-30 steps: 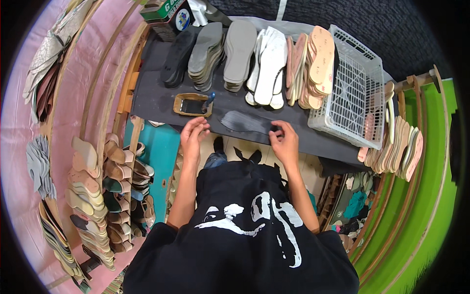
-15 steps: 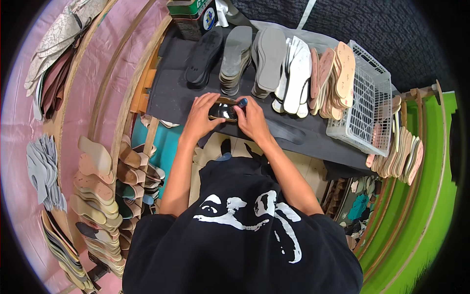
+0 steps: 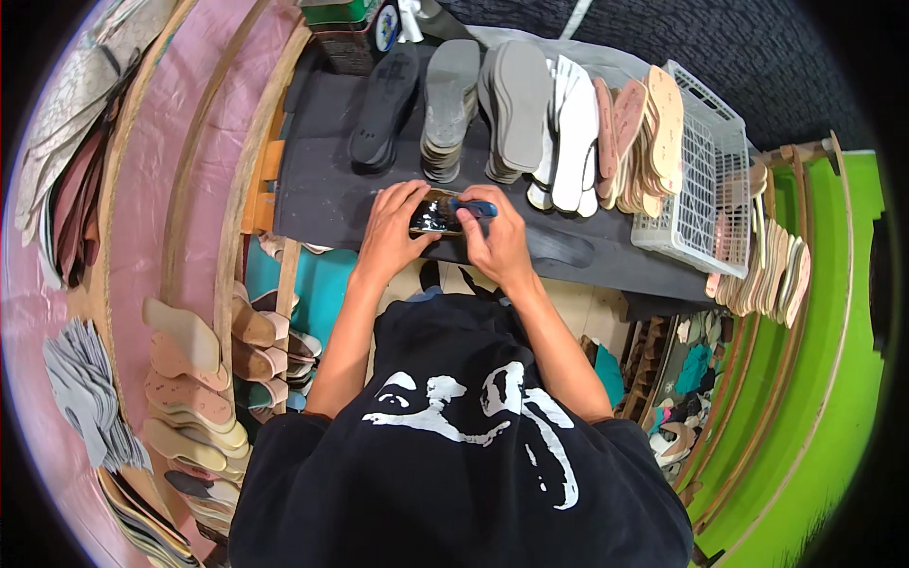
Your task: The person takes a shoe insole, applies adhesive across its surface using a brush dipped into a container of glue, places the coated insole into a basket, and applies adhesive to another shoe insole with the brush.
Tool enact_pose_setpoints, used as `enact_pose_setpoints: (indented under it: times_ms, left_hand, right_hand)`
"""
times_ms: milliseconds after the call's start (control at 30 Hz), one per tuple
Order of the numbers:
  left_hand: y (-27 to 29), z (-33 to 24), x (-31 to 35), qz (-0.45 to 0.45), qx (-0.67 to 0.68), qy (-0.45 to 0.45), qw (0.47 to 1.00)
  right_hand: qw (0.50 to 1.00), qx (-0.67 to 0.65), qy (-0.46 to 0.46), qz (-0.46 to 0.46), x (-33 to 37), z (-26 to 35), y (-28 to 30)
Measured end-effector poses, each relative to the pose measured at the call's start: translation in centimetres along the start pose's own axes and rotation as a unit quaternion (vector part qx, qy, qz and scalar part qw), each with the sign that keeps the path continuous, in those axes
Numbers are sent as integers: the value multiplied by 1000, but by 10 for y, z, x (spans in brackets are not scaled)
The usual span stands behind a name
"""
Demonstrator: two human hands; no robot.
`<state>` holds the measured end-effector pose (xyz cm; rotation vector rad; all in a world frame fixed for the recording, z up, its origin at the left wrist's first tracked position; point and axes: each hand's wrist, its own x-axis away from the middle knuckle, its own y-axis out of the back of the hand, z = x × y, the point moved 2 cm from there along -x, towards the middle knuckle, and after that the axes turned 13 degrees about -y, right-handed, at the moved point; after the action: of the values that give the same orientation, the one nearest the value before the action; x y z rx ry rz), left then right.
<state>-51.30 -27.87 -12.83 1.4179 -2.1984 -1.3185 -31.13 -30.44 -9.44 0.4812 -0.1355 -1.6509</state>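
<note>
The left hand [image 3: 386, 230], fingers half curled and thumb at the near edge, has hold of the tray [image 3: 441, 192] at its 9 o'clock end, on the tabletop [image 3: 322, 199]. The right hand [image 3: 500, 248] has its fingers closed round the brush [image 3: 481, 207], at the tray's 3 o'clock end. The step looks like wetting the brush in the glossy dark liquid [image 3: 428, 217]; the next move likely calls for a steady tray and firm grip. A black sole [image 3: 561, 249] lies between 3 and 4 o'clock.
</note>
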Motion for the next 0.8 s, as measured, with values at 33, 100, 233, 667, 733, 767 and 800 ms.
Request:
enact_pose_setpoints:
  times_ms: [33,100,233,667,733,767,800]
  left_hand:
    - [0,2,1,3,-2,2,1000]
    - [-3,2,2,16,-8,6,1000]
    - [-1,-9,-1,29,-37,25,999]
    - [-94,-95,4,99,102,-40,989]
    - [-114,-98,6,87,23,-1,996]
    - [-122,-96,6,99,3,11,995]
    - [-128,-94,6,101,2,8,995]
  right_hand:
    - [999,12,-22,46,3,-1,0]
    - [997,19,-21,76,9,-3,4]
    - [988,-31,-150,36,15,-16,19]
    - [965,49,-190,-172,82,-92,109]
    - [967,-15,-191,-167,82,-99,105]
    - [969,-7,-202,-145,83,-102,107]
    - [968,-7,-203,-148,84,-105,110]
